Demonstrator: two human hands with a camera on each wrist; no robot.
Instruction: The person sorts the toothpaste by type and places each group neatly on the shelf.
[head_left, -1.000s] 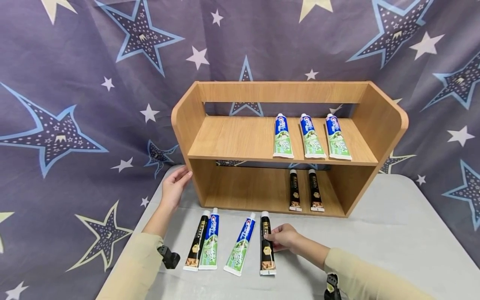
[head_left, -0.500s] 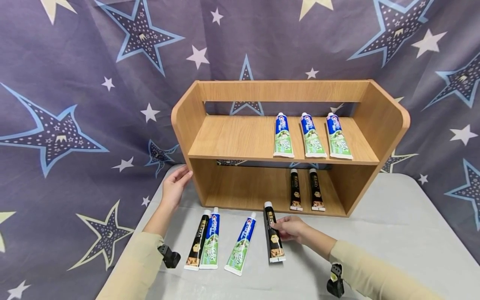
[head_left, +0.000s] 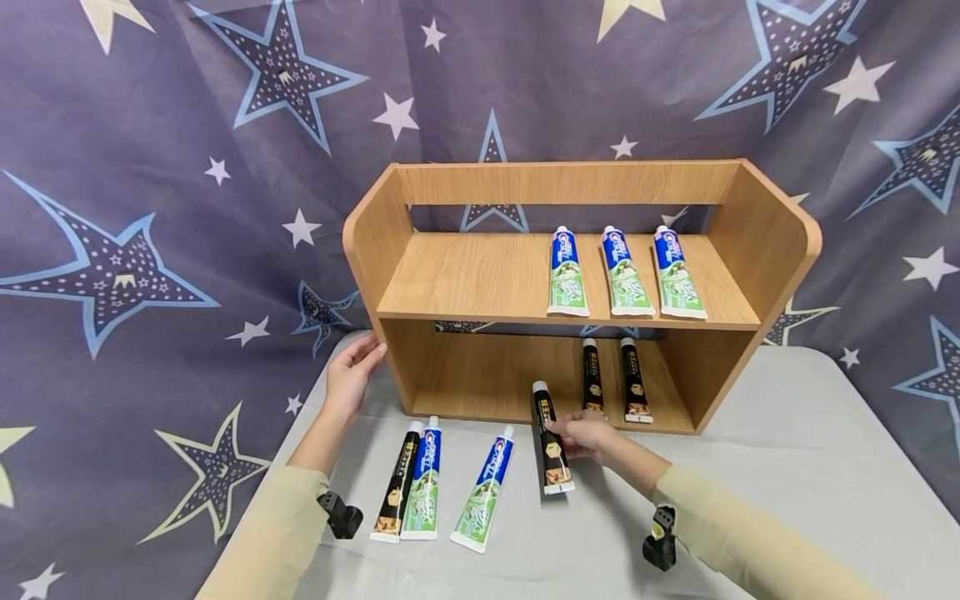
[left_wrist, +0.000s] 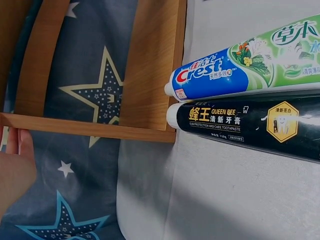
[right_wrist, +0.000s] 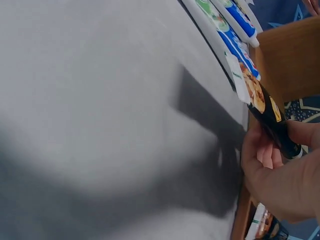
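Starry curtain (head_left: 180, 108), right grip (head_left: 588, 436) pinching black tube (head_left: 552, 454), second tube (head_left: 592, 372) part-hidden, left grip (head_left: 349, 382) straight-fingered against shelf (head_left: 465, 275)

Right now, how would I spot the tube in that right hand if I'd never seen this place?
Find the wooden shelf on the pale table. Near its lower level's front edge, the right hand holds a black toothpaste tube. Unlike the two black tubes lying on that level, this one is held.
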